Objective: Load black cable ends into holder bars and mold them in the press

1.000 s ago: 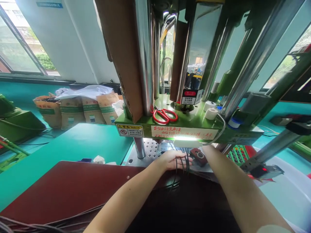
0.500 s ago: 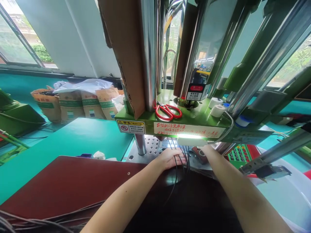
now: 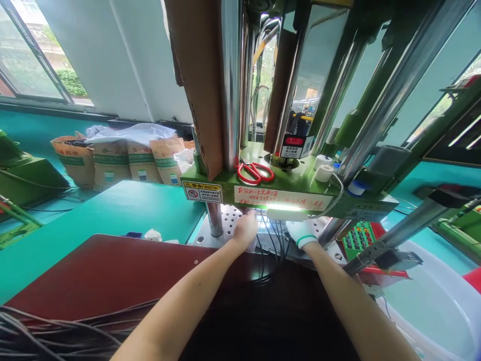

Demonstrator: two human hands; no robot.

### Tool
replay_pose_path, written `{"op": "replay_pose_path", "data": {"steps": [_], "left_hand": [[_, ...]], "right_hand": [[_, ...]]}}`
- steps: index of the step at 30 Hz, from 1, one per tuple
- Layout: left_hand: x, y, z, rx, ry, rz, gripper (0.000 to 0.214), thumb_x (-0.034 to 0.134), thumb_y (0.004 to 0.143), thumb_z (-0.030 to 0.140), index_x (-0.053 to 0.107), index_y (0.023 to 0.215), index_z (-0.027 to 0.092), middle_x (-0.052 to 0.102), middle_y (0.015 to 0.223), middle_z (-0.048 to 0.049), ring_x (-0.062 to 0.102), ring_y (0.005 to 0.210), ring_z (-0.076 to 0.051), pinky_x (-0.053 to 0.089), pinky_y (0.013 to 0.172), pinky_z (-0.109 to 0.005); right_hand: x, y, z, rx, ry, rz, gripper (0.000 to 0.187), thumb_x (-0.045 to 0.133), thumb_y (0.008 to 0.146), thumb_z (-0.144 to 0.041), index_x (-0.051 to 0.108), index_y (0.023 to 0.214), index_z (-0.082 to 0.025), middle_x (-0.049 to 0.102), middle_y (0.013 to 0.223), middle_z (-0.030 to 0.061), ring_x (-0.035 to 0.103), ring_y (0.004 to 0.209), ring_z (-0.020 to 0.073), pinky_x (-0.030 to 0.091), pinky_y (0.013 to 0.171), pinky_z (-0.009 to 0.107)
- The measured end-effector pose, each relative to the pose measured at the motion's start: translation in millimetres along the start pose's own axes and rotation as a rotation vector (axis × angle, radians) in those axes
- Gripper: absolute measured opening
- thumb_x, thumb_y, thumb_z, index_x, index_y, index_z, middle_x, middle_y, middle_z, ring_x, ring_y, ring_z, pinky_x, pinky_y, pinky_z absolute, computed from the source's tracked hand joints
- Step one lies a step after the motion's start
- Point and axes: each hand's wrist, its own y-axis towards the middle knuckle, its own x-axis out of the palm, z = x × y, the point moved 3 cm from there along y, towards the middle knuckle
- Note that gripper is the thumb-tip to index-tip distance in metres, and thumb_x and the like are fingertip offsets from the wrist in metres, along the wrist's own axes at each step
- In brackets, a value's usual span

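At 8 o'clock, nearest the wearer, a loose bundle of dark cords (image 3: 41,333) is laid along the edge of a brown board (image 3: 112,281). At 4 o'clock, a pale tub (image 3: 443,306) is seen beside the machine.

Just below the centre, thin black cables (image 3: 277,245) are hung over the front edge of a metal plate (image 3: 229,223), between the two hands, with their loose ends curved down toward 6 o'clock. The bare left hand (image 3: 246,229) is set at 6 o'clock, on the left side of the cables, with its fingertips reached under the machine; its fingers are partly hidden, so whether anything is gripped cannot be told. The right hand (image 3: 302,233), covered by a white glove with a green cuff, is placed at about 4 o'clock, on the cables' other side; its fingers are also masked, and how far they are closed cannot be told.

Above the hands, a lit lamp (image 3: 287,214) is fixed under the green machine (image 3: 225,181). Red-handled scissors (image 3: 255,173) are laid on its ledge near the centre, and two white rolls (image 3: 323,173) are stood at 3 o'clock. Farther off, at 9 o'clock, paper sacks (image 3: 110,168) are lined up beyond a green table (image 3: 150,208); at 10 o'clock, a window (image 3: 33,55) is seen.
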Motion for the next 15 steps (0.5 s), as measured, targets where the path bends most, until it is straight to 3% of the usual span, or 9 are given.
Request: {"op": "replay_pose_path", "data": {"steps": [6,11,15], "left_hand": [[0.0,5,5,0.014,0.254,-0.003,0.034,0.037,0.08,0.013,0.052,0.11,0.011,0.063,0.083,-0.0115,0.061,0.08,-0.022,0.044,0.069,-0.031],[-12.4,0,25,0.049,0.335,0.024,0.033,0.031,0.085,0.025,0.058,0.102,0.017,0.063,0.092,-0.0093,0.059,0.088,-0.022,0.045,0.072,-0.03],[-5.0,-3,38,0.12,0.373,-0.013,0.03,0.042,0.08,0.03,0.061,0.098,0.016,0.065,0.09,-0.0091,0.06,0.084,-0.022,0.046,0.069,-0.03]], "right_hand": [[-2,2,-2,-0.022,-0.017,-0.035,0.02,0.047,0.087,-0.029,0.06,0.09,-0.014,0.061,0.096,0.0051,0.056,0.089,0.0158,0.044,0.081,0.035],[-17,-6,-18,-0.042,-0.031,-0.066,0.026,0.045,0.088,-0.034,0.06,0.094,-0.014,0.063,0.095,0.0065,0.058,0.088,0.0165,0.044,0.08,0.036],[-21,-12,-31,-0.053,-0.052,-0.096,0.023,0.047,0.086,-0.03,0.062,0.093,-0.014,0.063,0.1,0.0073,0.057,0.091,0.017,0.042,0.082,0.036]]}}
